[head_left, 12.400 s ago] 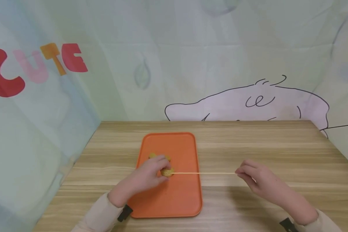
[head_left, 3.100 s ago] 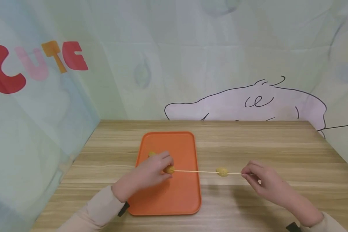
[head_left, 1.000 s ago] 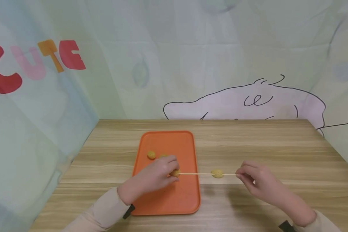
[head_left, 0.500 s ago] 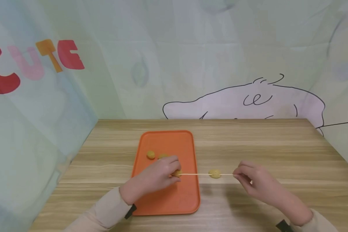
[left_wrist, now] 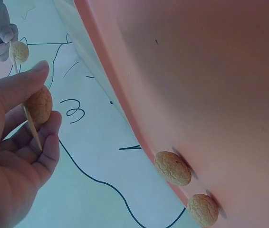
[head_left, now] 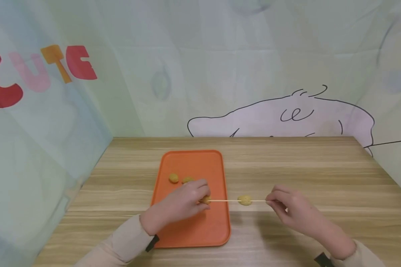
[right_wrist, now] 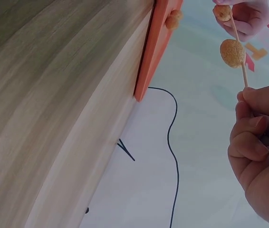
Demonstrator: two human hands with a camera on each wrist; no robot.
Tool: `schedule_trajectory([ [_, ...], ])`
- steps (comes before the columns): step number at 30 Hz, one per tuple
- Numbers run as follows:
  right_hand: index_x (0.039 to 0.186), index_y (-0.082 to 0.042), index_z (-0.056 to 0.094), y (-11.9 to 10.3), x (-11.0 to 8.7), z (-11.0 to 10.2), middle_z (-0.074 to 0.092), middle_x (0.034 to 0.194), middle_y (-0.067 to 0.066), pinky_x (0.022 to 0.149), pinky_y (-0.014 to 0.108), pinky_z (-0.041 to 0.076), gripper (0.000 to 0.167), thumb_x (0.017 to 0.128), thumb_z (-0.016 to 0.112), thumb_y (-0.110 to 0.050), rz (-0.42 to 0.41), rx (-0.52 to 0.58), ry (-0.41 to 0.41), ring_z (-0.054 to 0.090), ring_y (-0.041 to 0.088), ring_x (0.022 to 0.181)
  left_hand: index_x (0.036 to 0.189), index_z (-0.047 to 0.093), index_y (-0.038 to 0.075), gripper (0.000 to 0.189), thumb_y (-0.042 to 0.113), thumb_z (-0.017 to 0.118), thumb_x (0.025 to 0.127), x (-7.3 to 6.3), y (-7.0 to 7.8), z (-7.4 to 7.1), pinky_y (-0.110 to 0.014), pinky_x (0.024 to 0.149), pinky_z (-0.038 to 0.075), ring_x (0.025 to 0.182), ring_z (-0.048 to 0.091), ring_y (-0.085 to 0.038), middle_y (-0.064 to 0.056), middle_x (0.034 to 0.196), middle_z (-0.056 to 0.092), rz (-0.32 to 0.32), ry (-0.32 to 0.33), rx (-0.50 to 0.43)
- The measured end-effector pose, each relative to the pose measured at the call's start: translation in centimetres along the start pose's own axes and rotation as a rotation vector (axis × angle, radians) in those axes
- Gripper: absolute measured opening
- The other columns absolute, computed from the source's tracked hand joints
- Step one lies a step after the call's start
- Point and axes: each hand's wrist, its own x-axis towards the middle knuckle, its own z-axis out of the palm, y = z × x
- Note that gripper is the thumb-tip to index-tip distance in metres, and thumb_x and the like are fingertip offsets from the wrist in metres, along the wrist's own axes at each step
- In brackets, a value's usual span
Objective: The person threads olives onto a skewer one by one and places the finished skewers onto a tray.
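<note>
My left hand [head_left: 183, 200] pinches a golden-brown wrinkled ball [left_wrist: 40, 104] between thumb and fingers, above the orange tray [head_left: 207, 230]. A thin wooden skewer [head_left: 220, 200] runs through or along this ball; the left wrist view shows its pointed tip sticking out past it. At the skewer's other end, my right hand [head_left: 297, 211] holds it between thumb and fingertips. A second ball [head_left: 244, 200] is threaded on the skewer, nearer the right hand and apart from it. Two loose balls, one on the left [head_left: 173, 178] and one [head_left: 188, 180] partly behind my left hand, lie on the tray.
The tray lies on a wood-grain table [head_left: 304, 159], left of the middle. A printed cloth backdrop [head_left: 220, 74] with cartoon lines and coloured letters stands behind the table and along its left side.
Over the last second my right hand, skewer and threaded ball have shifted left, while my left hand edged right. Since the oldest frame, the first ball has slid toward my right hand; my left holds another.
</note>
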Motion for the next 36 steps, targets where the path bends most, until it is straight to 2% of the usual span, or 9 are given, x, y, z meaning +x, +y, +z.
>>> schedule_trajectory([
  [7, 0.085, -0.007, 0.066, -0.2, 0.3, 0.2, 0.054, 0.075, -0.007, 0.054, 0.006, 0.037, 0.029, 0.1, 0.048, -0.024, 0.003, -0.018, 0.004, 0.044, -0.004, 0.064, 0.079, 0.057, 0.01, 0.026, 0.014, 0.082, 0.075, 0.2, 0.1, 0.0, -0.015, 0.062, 0.041, 0.069, 0.046, -0.005, 0.004, 0.078, 0.047, 0.006, 0.013, 0.04],
  [15, 0.085, -0.007, 0.066, -0.5, 0.7, 0.4, 0.054, 0.075, -0.007, 0.054, 0.006, 0.037, 0.024, 0.099, 0.052, -0.02, 0.021, -0.019, 0.005, 0.044, -0.004, 0.064, 0.081, 0.058, 0.008, 0.024, 0.011, 0.082, 0.076, 0.5, 0.4, 0.0, -0.015, 0.062, 0.043, 0.069, 0.046, -0.007, 0.003, 0.08, 0.048, -0.009, 0.021, 0.036],
  [26, 0.084, -0.006, 0.066, -0.9, 1.1, 0.6, 0.054, 0.073, -0.007, 0.052, 0.006, 0.036, 0.02, 0.098, 0.055, -0.016, 0.029, -0.019, 0.009, 0.042, -0.005, 0.061, 0.08, 0.057, 0.009, 0.025, 0.011, 0.082, 0.076, 1.0, 0.5, 0.1, -0.019, 0.065, 0.045, 0.07, 0.046, -0.009, 0.003, 0.08, 0.048, 0.005, 0.057, 0.106],
  [29, 0.084, -0.006, 0.066, -1.0, 1.2, 0.7, 0.053, 0.073, -0.008, 0.052, 0.006, 0.036, 0.008, 0.09, 0.065, -0.002, 0.034, -0.023, 0.004, 0.041, -0.005, 0.06, 0.08, 0.057, 0.009, 0.025, 0.01, 0.082, 0.076, 1.1, 0.6, 0.1, -0.02, 0.065, 0.045, 0.07, 0.046, -0.009, 0.003, 0.079, 0.048, 0.015, 0.069, 0.122],
  [33, 0.083, -0.006, 0.066, -1.1, 1.3, 0.8, 0.053, 0.072, -0.008, 0.052, 0.006, 0.036, 0.018, 0.078, 0.07, 0.011, 0.045, -0.02, -0.001, 0.04, -0.005, 0.06, 0.08, 0.058, 0.008, 0.025, 0.01, 0.082, 0.075, 1.3, 0.6, 0.4, -0.021, 0.067, 0.045, 0.07, 0.047, -0.01, 0.003, 0.079, 0.048, 0.029, 0.081, 0.153],
  [36, 0.083, -0.006, 0.066, -1.2, 1.3, 0.9, 0.054, 0.072, -0.008, 0.053, 0.006, 0.036, 0.017, 0.078, 0.069, 0.01, 0.045, -0.018, 0.002, 0.041, -0.005, 0.061, 0.081, 0.058, 0.008, 0.024, 0.011, 0.082, 0.075, 1.4, 0.6, 0.6, -0.022, 0.068, 0.046, 0.071, 0.047, -0.01, 0.003, 0.079, 0.049, 0.035, 0.084, 0.171],
])
